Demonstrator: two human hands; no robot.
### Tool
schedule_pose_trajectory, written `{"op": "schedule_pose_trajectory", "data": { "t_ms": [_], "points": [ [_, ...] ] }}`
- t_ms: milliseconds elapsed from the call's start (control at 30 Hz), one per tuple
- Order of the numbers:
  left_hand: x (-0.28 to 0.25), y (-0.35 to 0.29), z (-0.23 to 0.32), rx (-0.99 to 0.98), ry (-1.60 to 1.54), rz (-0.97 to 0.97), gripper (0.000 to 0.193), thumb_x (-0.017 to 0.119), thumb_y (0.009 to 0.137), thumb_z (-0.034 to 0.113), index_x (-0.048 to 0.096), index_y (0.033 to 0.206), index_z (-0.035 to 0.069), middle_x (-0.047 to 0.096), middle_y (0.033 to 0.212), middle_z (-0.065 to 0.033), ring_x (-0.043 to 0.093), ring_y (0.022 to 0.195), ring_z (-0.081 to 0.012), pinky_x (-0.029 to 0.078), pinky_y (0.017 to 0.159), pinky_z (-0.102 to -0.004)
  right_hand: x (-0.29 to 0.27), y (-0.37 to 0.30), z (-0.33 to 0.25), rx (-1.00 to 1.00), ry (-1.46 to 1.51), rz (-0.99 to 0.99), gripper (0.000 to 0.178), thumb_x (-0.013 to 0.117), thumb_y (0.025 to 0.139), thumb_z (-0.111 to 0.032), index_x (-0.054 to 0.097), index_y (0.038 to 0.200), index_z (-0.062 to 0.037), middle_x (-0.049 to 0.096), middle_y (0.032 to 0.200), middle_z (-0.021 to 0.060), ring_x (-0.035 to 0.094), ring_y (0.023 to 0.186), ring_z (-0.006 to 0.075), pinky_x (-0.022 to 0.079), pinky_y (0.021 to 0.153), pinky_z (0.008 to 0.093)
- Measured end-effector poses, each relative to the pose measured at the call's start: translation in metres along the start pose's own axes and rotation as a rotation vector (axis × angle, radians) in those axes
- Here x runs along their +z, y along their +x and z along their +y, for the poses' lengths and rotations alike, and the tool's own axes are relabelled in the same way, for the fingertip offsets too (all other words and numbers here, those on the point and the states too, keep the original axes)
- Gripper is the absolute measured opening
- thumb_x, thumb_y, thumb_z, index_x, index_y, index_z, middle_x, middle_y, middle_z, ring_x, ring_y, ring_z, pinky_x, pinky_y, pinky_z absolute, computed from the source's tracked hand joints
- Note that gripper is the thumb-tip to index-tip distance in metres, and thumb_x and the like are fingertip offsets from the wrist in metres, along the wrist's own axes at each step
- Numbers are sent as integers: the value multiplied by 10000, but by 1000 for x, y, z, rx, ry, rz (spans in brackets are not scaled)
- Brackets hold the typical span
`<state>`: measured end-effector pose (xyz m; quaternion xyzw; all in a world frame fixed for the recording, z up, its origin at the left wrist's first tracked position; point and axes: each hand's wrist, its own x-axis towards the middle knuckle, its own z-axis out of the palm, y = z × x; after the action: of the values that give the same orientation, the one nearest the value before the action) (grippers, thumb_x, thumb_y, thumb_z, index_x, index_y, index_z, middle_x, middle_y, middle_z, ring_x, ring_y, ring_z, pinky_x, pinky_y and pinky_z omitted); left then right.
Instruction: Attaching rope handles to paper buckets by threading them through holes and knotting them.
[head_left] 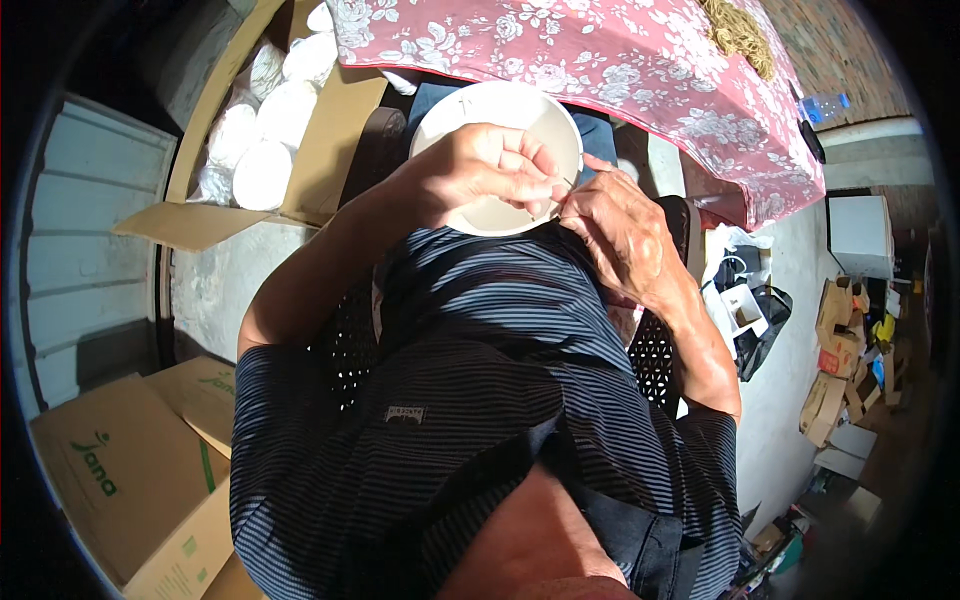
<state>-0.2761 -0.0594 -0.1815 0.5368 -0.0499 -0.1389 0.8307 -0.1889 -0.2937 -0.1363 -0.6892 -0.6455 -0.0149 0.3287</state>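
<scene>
A round white bowl [535, 108] rests on my lap, and a few small dark specks lie inside it. Over the bowl, my left hand [490, 172] has its thumb and fingers pinched together. My right hand [622, 228] is at the bowl's right rim, its fingertips closed and almost touching the left ones. A tiny thin dark piece shows between the two sets of fingertips, too small to name. Which hand grips it, or whether both do, is hard to make out.
A pink flowered tablecloth [600, 60] covers the table ahead, with a bundle of tan yarn [740, 38] on it. At the left stands an open carton [330, 150] of white wrapped bundles [265, 172]. Closed cardboard boxes [130, 470] sit lower left; bags [765, 325] and scattered cartons [825, 405] lie right.
</scene>
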Motion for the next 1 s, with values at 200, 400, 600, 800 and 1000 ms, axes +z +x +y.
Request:
{"op": "schedule_pose_trajectory", "data": {
  "t_ms": [200,400,600,800,1000],
  "points": [
    [21,-4,0,66,270,74,321,792,904,36,634,1173,-40,746,1052,-137,718,996,-170,569,911,-294,4,-6,2,116,27,45,83,719,939,-45,638,958,-43,644,808,112,680,789,337,556,868,447],
    [35,3,-7,127,365,80,327,820,877,45,655,1145,-42,736,978,-96,696,916,-130,566,866,-279,5,-6,-7,249,35,72,72,705,965,-72,639,965,-43,692,833,130,678,749,353,544,772,419],
    [29,5,-15,127,299,105,243,761,931,13,677,1145,-66,742,968,-111,711,922,-144,581,862,-289,11,-12,-6,467,302,101,65,652,1024,-69,612,1038,-19,681,841,108,657,703,202,520,679,325],
    [29,1,-17,171,283,121,133,711,962,-11,711,1069,-91,754,986,-137,724,941,-166,590,881,-301,1,-15,-10,638,485,60,201,691,1016,-93,654,1166,36,645,809,37,620,763,113,520,702,287],
    [31,1,-20,222,454,162,103,718,954,11,739,1034,-50,762,967,-127,727,900,-171,574,841,-303,2,-17,-8,576,410,51,309,785,942,-99,713,1217,22,692,810,55,643,761,119,539,729,291]
  ]
}}
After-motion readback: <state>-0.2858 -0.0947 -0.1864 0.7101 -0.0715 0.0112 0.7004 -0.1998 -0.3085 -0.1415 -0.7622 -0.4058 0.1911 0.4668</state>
